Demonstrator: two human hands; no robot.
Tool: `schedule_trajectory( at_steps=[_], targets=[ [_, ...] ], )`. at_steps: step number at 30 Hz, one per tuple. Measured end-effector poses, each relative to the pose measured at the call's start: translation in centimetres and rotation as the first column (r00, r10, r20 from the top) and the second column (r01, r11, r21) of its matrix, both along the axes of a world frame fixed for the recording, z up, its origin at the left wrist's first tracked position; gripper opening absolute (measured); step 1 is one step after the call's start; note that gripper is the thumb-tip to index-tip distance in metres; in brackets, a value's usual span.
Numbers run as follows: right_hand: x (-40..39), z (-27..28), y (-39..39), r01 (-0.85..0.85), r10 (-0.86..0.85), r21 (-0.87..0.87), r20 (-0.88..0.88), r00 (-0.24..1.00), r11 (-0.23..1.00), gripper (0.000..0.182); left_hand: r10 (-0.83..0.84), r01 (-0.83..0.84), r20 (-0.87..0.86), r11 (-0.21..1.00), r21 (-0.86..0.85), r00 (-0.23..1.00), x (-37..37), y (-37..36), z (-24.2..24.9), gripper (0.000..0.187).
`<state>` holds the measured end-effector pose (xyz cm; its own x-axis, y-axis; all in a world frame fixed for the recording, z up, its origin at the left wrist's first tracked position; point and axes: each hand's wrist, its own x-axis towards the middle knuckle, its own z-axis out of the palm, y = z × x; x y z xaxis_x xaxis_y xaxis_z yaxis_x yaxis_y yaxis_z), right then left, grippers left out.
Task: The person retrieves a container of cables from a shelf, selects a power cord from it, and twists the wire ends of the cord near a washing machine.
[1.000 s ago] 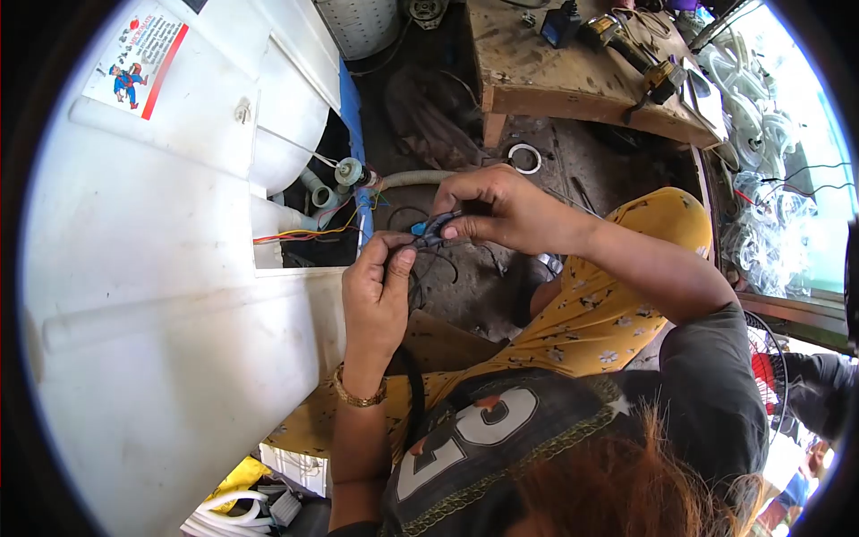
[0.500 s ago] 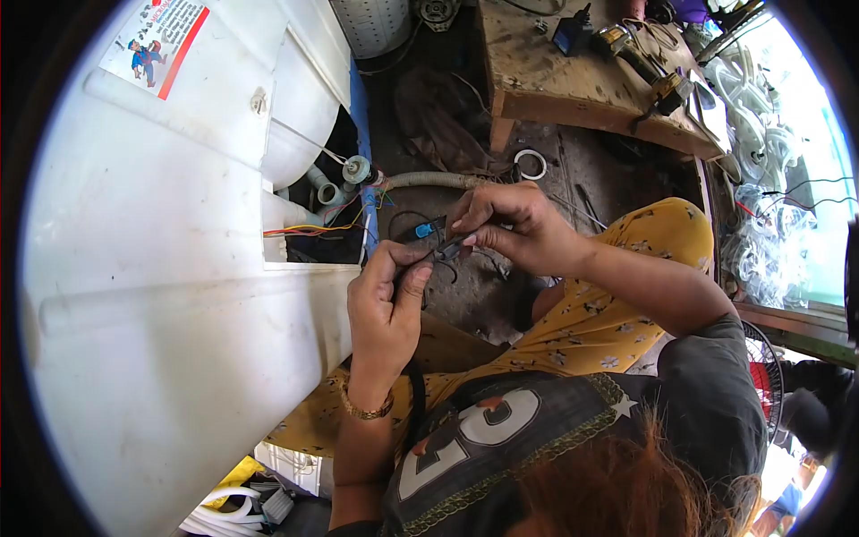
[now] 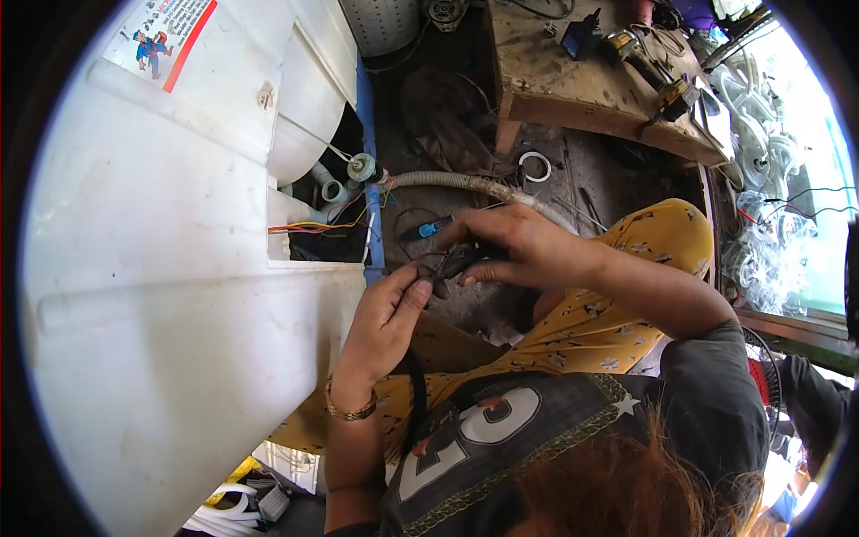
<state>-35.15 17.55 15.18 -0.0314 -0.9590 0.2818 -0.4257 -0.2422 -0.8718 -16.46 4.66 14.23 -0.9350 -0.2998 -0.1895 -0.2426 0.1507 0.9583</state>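
Note:
My left hand (image 3: 386, 309) is closed, thumb and forefinger pinched on the end of a black cable (image 3: 417, 389), which hangs down past the wrist. Thin strands or wires show at the pinch. Close to its right, my right hand (image 3: 528, 243) curls around a dark object (image 3: 465, 258) between thumb and fingers; its kind is not clear. Beyond the hands, a blue and black object (image 3: 431, 229) lies on the floor. To the left, red and yellow wires (image 3: 313, 227) come out of the opening in a white machine body (image 3: 179, 358).
A ribbed grey hose (image 3: 447, 180) runs from the opening past my right hand. A white ring (image 3: 535, 166) and dark cloth (image 3: 443, 116) lie on the floor. The wooden table (image 3: 573, 112) carries a cordless drill (image 3: 649, 72). Plastic-wrapped parts (image 3: 756, 242) are at the right.
Both hands have shifted slightly downward. My right fingers have spread wider apart from the thumb, and the dark object now shows between them. The view has shifted a little.

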Motion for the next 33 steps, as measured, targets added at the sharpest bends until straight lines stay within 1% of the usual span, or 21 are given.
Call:
schedule_trajectory(
  at_steps=[3, 4, 6, 7, 9, 12, 15, 16, 17, 18, 21, 22, 24, 25, 26, 27, 28, 29, 30, 32, 33],
  targets=[
    [0.1, -1.3, 0.4, 0.057, -0.061, -0.023, -0.227, 0.972, 0.998, 0.027, 0.078, -0.067, -0.103, 0.991, 0.114, 0.992, 0.1, 0.5, -0.6, 0.02],
    [0.3, -1.5, 0.5, 0.073, -0.073, -0.011, -0.275, 0.959, 0.997, 0.027, 0.082, -0.078, -0.059, 0.995, 0.061, 0.995, 0.2, 0.4, -0.4, 0.018],
    [0.5, -1.4, 0.5, 0.11, -0.098, 0.01, -0.372, 0.923, 0.994, 0.027, 0.09, -0.088, 0.027, 0.995, -0.048, 0.996, 0.2, 0.2, 0.3, 0.015],
    [0.5, -1.6, 0.5, 0.11, -0.106, -0.009, -0.375, 0.921, 0.994, 0.027, 0.092, -0.095, -0.024, 0.975, -0.2, 0.995, 0.1, 0.3, 0.5, 0.013],
    [0.5, -2.2, 0.4, 0.108, -0.118, -0.048, -0.38, 0.917, 0.993, 0.031, 0.076, -0.127, -0.124, 0.866, -0.484, 0.989, -0.2, 0.7, 0.7, 0.012],
    [0.5, -2.9, 0.5, 0.096, -0.08, 0.045, -0.278, 0.957, 0.994, 0.032, 0.021, -0.121, -0.155, 0.727, -0.675, 0.988, -0.2, 1.2, 0.8, 0.018],
    [0.7, -4.3, 0.4, 0.0, -0.027, 0.261, 0.1, 0.995, 0.965, 0.038, -0.015, -0.113, -0.147, 0.567, -0.816, 0.989, -0.2, 1.2, 0.8, 0.016],
    [0.4, -4.4, 0.4, -0.214, -0.006, 0.45, 0.439, 0.898, 0.867, 0.039, -0.042, -0.091, -0.139, 0.563, -0.821, 0.989, -0.3, 1.2, 0.9, 0.015],
    [-0.3, -4.4, 0.4, -0.465, -0.075, 0.523, 0.718, 0.692, 0.715, 0.041, -0.068, -0.071, -0.131, 0.559, -0.826, 0.989, -0.5, 1.1, 1.1, 0.015],
    [-0.6, -4.2, 0.3, -0.702, -0.22, 0.466, 0.882, 0.417, 0.538, 0.043, -0.093, -0.053, -0.124, 0.553, -0.832, 0.988, -0.7, 1.0, 1.3, 0.015],
    [-0.1, -3.5, 0.1, -0.536, -0.208, 0.557, 0.791, 0.576, 0.635, 0.039, -0.1, 0.022, -0.056, 0.644, -0.764, 0.993, -1.1, -0.7, -0.6, 0.013],
    [-0.1, -3.6, 0.1, -0.374, -0.191, 0.603, 0.669, 0.718, 0.705, 0.037, -0.025, -0.086, -0.137, 0.661, -0.745, 0.99, -1.4, -1.0, -1.5, 0.014],
    [-0.4, -4.3, 0.3, -0.024, -0.216, 0.57, 0.35, 0.912, 0.822, 0.033, 0.12, -0.295, -0.292, 0.668, -0.683, 0.949, -1.8, -1.4, -3.9, 0.015],
    [-0.7, -4.7, 0.3, 0.011, -0.261, 0.619, 0.315, 0.912, 0.785, 0.031, 0.343, -0.509, -0.399, 0.728, -0.46, 0.85, -2.0, -1.0, -5.3, 0.019],
    [-1.2, -5.2, 0.2, 0.046, -0.305, 0.667, 0.277, 0.911, 0.744, 0.029, 0.595, -0.656, -0.299, 0.736, -0.171, 0.746, -2.5, -0.2, -6.1, 0.023],
    [-1.4, -5.7, 0.2, 0.082, -0.347, 0.713, 0.236, 0.908, 0.697, 0.027, 0.78, -0.772, -0.115, 0.626, 0.112, 0.616, -3.0, 0.7, -6.8, 0.028],
    [-1.0, -6.2, -0.1, 0.113, -0.381, 0.699, 0.241, 0.892, 0.706, 0.026, 0.87, -0.843, 0.128, 0.411, 0.347, 0.477, -3.5, 1.6, -8.0, 0.033],
    [-0.3, -6.6, -0.8, 0.145, -0.412, 0.686, 0.243, 0.878, 0.713, 0.025, 0.756, -0.681, 0.19, 0.411, 0.606, 0.626, -3.8, 2.2, -11.4, 0.044],
    [0.0, -7.1, -1.2, 0.174, -0.437, 0.672, 0.243, 0.866, 0.72, 0.024, 0.719, -0.614, 0.195, 0.384, 0.689, 0.668, -4.7, 3.1, -11.8, 0.046],
    [0.2, -8.0, -0.9, 0.281, -0.426, 0.626, 0.09, 0.9, 0.727, 0.022, 0.64, -0.469, 0.185, 0.307, 0.828, 0.746, -6.3, 4.6, -12.5, 0.048],
    [0.3, -8.6, -0.6, 0.334, -0.426, 0.596, 0.014, 0.905, 0.73, 0.021, 0.604, -0.464, 0.265, 0.198, 0.863, 0.751, -6.5, 4.7, -13.1, 0.048]
  ],
)
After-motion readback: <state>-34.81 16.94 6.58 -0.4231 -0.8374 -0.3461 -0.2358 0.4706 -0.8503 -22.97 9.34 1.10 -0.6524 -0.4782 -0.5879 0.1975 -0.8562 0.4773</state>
